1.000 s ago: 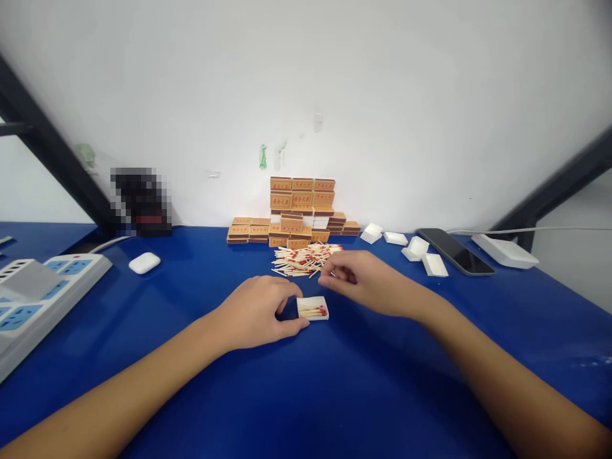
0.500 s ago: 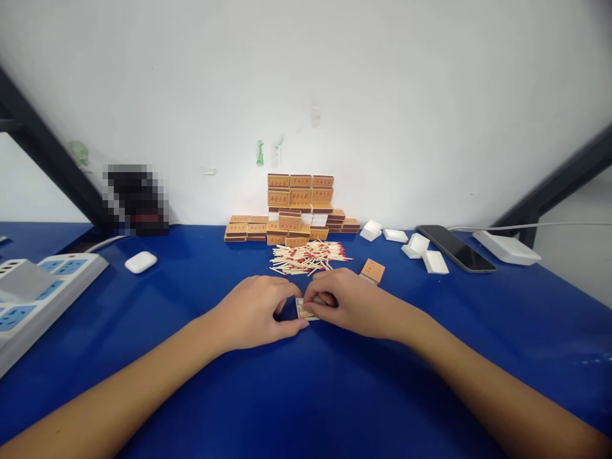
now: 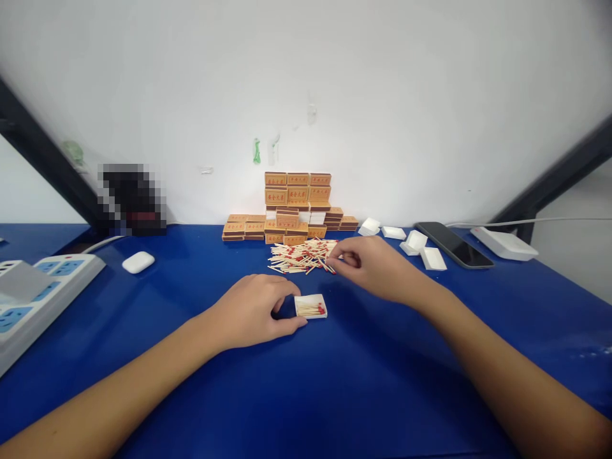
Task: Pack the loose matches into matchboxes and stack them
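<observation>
My left hand [image 3: 261, 311] steadies a small white matchbox tray [image 3: 310, 298], thumb and fingers closed at its left end. Inside the tray, several matches [image 3: 310, 310] lie along the near side, red heads to the right. My right hand [image 3: 370, 264] is at the right edge of a loose pile of red-headed matches [image 3: 299, 256]. Its fingertips are pinched together there; whether a match is between them I cannot make out.
Orange matchboxes [image 3: 297, 194] are stacked against the wall behind the pile. To the right lie several white trays [image 3: 433, 259], a black phone [image 3: 452, 245] and a white box [image 3: 504, 243]. On the left are a white earbud case [image 3: 138, 262] and a power strip [image 3: 71, 290].
My right hand has moved from the tray up and right to the match pile, uncovering the matches in the tray. It now hides the orange matchbox at the right. My left hand stays put.
</observation>
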Tool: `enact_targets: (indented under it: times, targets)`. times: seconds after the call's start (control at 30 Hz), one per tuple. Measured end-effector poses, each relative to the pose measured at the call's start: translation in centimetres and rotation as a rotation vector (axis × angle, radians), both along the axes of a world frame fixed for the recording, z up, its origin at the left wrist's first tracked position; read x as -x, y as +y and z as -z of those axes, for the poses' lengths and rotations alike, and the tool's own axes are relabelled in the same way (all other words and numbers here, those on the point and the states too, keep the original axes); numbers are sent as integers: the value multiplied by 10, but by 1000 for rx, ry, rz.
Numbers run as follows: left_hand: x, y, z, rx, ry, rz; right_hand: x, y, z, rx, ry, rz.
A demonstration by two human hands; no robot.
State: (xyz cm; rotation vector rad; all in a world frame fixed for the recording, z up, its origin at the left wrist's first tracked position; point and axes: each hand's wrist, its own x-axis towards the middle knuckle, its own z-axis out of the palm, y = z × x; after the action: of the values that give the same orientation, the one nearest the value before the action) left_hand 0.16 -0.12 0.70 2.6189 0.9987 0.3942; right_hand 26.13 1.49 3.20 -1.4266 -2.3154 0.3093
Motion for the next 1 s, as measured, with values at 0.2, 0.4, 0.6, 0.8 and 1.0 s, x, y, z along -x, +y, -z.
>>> enact_targets:
  times: [0.2, 0.4, 0.6, 0.8, 1.0]
  targets:
    - [0, 0, 0, -12, 8, -1, -7, 16, 17, 74, -84, 169]
    - [-1, 0, -1, 8, 20, -9, 4, 18, 27, 62, -114, 228]
    - [0, -1, -2, 6, 21, -4, -6, 14, 15, 202, -197, 146]
    - [-1, 0, -2, 3, 35, -8, -25, 11, 2, 336, -276, 94]
    - [-1, 0, -2, 29, 47, -18, -27, 10, -3, 414, -285, 121]
